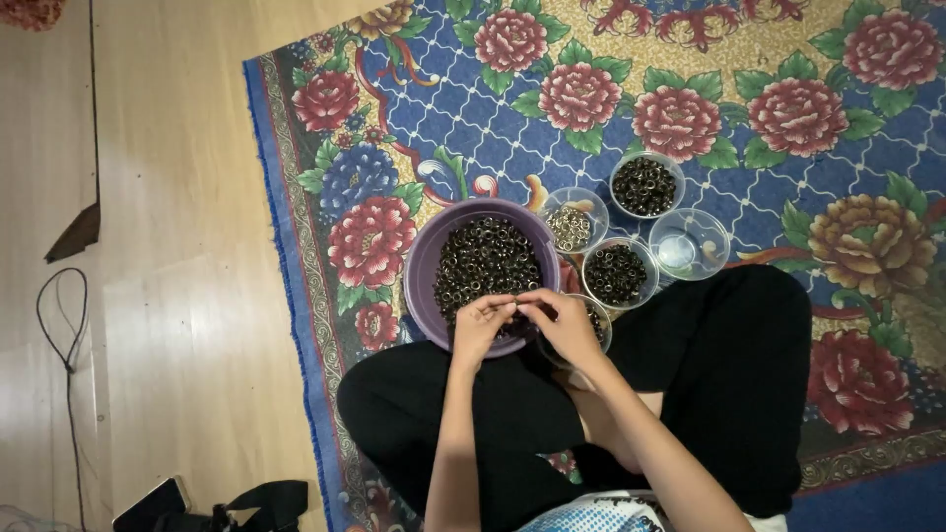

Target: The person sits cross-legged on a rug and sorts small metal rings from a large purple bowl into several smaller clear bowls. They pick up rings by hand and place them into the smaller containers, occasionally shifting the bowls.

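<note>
I sit cross-legged on a flowered rug. My left hand (481, 325) and my right hand (564, 323) meet fingertip to fingertip over the near rim of a purple bowl (422, 258) full of small dark metal rings (485, 258). Both hands pinch something tiny between the fingers, apparently a ring; it is too small to make out. A small clear cup (599, 325) lies partly hidden under my right hand.
Several clear plastic cups stand right of the bowl: two hold dark rings (645, 185) (617, 274), one holds pale rings (572, 225), one looks empty (690, 243). A cable (67, 345) lies on the wooden floor at left. A phone (150, 502) and a black strap (261, 502) lie near the bottom left.
</note>
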